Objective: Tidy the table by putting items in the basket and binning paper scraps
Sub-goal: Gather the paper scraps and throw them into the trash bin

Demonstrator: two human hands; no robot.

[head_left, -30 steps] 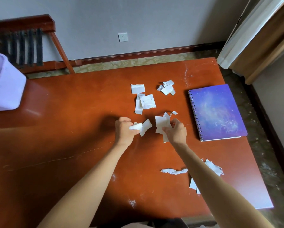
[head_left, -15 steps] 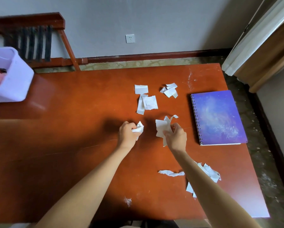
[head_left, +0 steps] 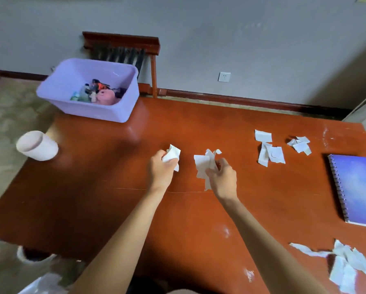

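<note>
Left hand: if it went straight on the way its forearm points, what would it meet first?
Nothing on the table, as far as shown. The left hand, gripping a paper scrap, points away and slightly right; that line crosses bare table to its far edge, right of the basket.

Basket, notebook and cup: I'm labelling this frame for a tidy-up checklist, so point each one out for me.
Basket (head_left: 101, 112), head view, on its front outer wall.
Notebook (head_left: 360, 187), head view, middle of its purple cover.
Cup (head_left: 47, 150), head view, on its side wall.
</note>
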